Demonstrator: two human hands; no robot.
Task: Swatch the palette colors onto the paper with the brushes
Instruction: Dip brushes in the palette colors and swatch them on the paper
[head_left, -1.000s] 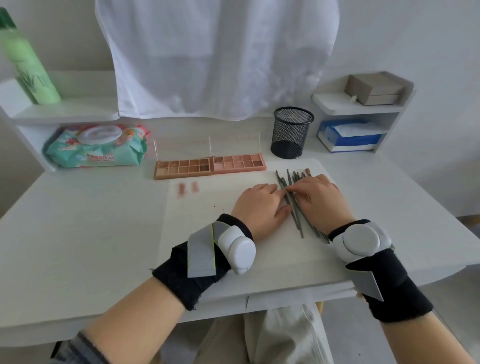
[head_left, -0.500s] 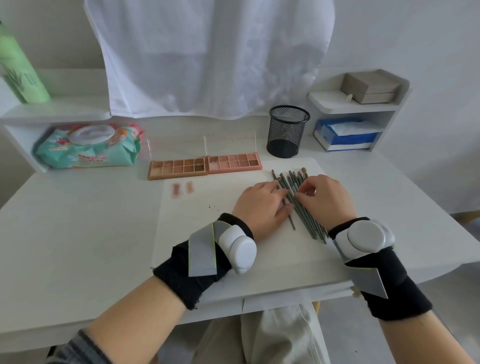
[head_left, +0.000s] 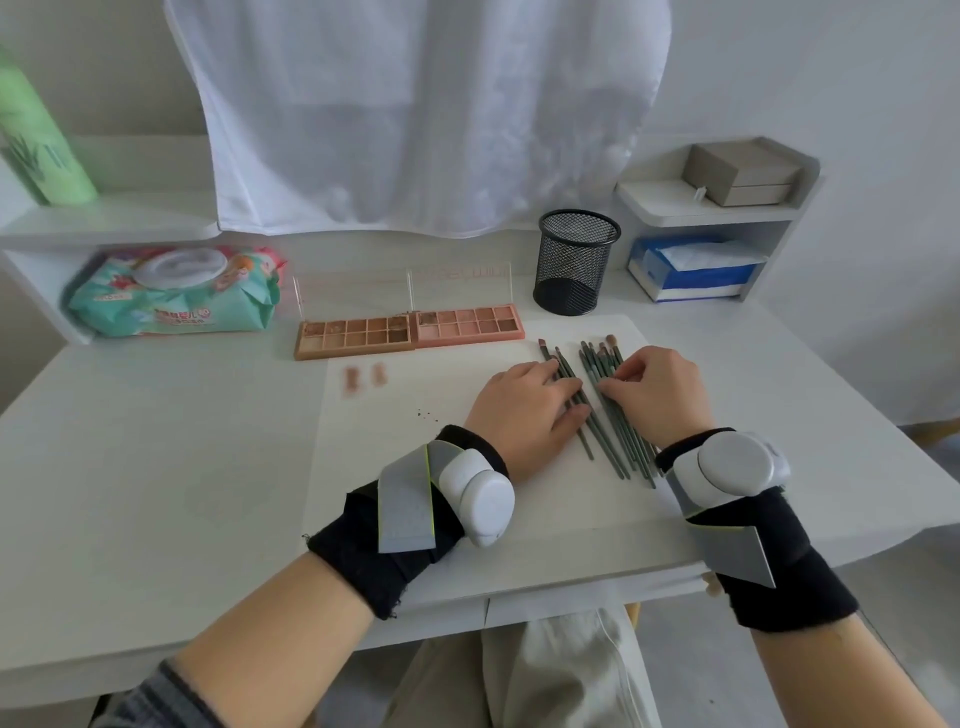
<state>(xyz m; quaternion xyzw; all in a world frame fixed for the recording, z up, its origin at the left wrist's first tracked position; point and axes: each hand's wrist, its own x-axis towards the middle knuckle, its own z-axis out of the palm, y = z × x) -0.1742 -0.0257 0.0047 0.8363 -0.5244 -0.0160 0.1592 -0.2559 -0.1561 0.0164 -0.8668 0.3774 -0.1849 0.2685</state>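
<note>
Head view looks down on a white table (head_left: 156, 467), and from where I stand the pack of wet wipes (head_left: 171, 293) sits soft and crinkled at the far left. Next come two flat rectangular palettes (head_left: 408, 331), end to end, their small square pans in browns and pinks, clear lids raised behind. On the matte white paper (head_left: 415, 467) below them are two short reddish-brown swatches (head_left: 365, 376). The left hand (head_left: 524, 415) lies flat, fingers straight, pressing on two brushes. The brushes (head_left: 605, 410) are thin grey-green sticks with small brownish bristle tips; they lie on the paper's right part, long axes running from near right to far left, tips pointing away toward a black mesh cup (head_left: 576, 260). The right hand (head_left: 657, 395) has curled fingertips resting on the larger bundle.
</note>
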